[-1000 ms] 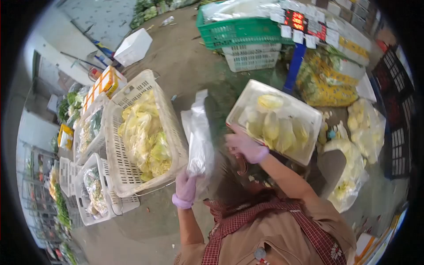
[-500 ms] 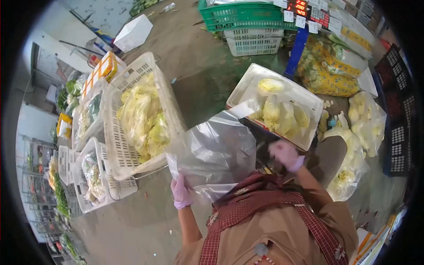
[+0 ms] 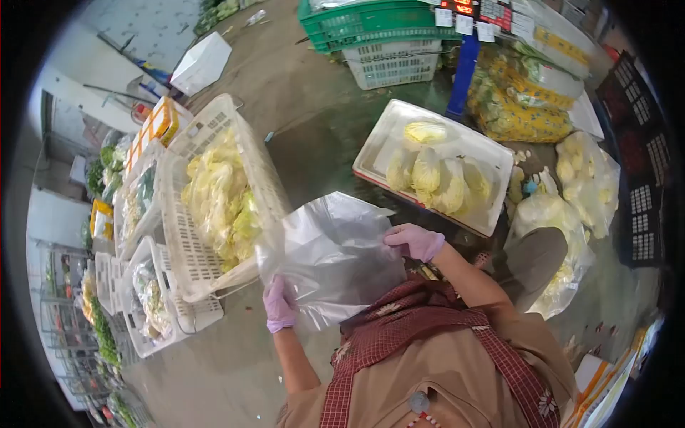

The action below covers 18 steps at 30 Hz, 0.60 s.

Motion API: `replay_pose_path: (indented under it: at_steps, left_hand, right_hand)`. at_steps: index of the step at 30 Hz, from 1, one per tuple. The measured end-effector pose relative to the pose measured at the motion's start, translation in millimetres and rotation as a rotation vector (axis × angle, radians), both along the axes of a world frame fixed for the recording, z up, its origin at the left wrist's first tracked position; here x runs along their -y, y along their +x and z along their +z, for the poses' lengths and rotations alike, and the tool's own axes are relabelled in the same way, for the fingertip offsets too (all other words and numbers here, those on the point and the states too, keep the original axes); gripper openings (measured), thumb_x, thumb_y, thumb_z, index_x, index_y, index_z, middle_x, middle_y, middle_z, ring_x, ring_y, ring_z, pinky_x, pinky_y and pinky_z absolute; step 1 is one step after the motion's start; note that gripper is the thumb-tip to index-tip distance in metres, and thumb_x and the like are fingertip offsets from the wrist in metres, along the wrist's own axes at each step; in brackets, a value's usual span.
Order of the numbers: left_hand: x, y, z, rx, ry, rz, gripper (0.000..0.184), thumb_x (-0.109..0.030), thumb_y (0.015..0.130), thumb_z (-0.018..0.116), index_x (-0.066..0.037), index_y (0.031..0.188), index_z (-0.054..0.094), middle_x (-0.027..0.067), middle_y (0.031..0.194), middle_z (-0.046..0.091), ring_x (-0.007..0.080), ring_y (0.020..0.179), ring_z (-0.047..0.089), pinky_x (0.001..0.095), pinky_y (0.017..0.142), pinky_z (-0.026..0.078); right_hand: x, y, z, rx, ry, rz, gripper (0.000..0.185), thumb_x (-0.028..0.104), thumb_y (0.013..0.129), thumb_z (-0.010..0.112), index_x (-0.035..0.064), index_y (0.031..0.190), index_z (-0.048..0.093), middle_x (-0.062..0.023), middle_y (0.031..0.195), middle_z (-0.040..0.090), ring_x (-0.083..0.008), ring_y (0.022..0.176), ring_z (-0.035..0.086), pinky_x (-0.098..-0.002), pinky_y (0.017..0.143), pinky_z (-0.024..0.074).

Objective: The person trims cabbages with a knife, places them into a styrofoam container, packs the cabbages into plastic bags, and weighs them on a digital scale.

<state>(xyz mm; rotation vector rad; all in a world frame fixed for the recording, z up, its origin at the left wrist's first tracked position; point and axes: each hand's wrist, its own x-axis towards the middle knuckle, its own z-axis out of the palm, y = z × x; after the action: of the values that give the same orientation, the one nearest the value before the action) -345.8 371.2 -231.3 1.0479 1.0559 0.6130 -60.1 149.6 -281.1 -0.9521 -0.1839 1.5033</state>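
A clear plastic bag [image 3: 339, 250] is stretched out in front of my apron, between both hands. My left hand [image 3: 279, 305], in a pink glove, grips the bag's lower left edge. At the bag's right edge my right hand [image 3: 416, 242], gloved the same way, pinches the plastic. Just beyond the right hand stands a white foam tray [image 3: 382, 133] on the scale. Several pale yellow napa cabbages [image 3: 427, 173] lie in that tray. To the left, a white plastic crate [image 3: 176, 235] holds more yellow cabbages [image 3: 217, 192] in clear bags.
Filled clear bags of cabbage [image 3: 546, 228] rest on the floor at my right, near my knee. A blue scale post [image 3: 464, 75] rises behind the tray. Green crate [image 3: 378, 27] and dark crates [image 3: 642, 192] stand farther off. Smaller white crates [image 3: 187, 310] sit at the left.
My right hand has moved left from beside the tray and taken hold of the bag's right edge. The left hand keeps its grip. The view has shifted slightly.
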Motion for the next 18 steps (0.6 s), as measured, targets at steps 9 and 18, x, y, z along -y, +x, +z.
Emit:
replay_pose_path:
  at_steps: [9, 18]
  left_hand:
    - [-24, 121, 41, -0.167, 0.966, -0.018, 0.036, -0.008, 0.081, 0.064, 0.001, 0.114, 0.054, 0.0062, 0.102, 0.057, 0.0131, 0.087, 0.053, 0.0273, 0.078, 0.044]
    - [104, 213, 73, -0.009, 0.462, -0.769, 0.016, -0.013, 0.083, 0.063, 0.000, 0.093, 0.061, 0.0041, 0.083, 0.061, 0.0093, 0.075, 0.054, 0.0248, 0.064, 0.045]
  right_hand:
    - [36, 52, 67, 0.302, -0.125, -0.732, 0.012, 0.011, 0.077, 0.065, 0.0023, 0.084, 0.060, 0.0000, 0.071, 0.057, -0.0091, 0.063, 0.052, -0.0244, 0.056, 0.0428]
    - [14, -12, 96, 1.357, 0.028, -0.600, 0.029, 0.026, 0.077, 0.072, 0.0044, 0.082, 0.054, -0.0141, 0.077, 0.062, -0.0291, 0.068, 0.062, -0.0361, 0.061, 0.0473]
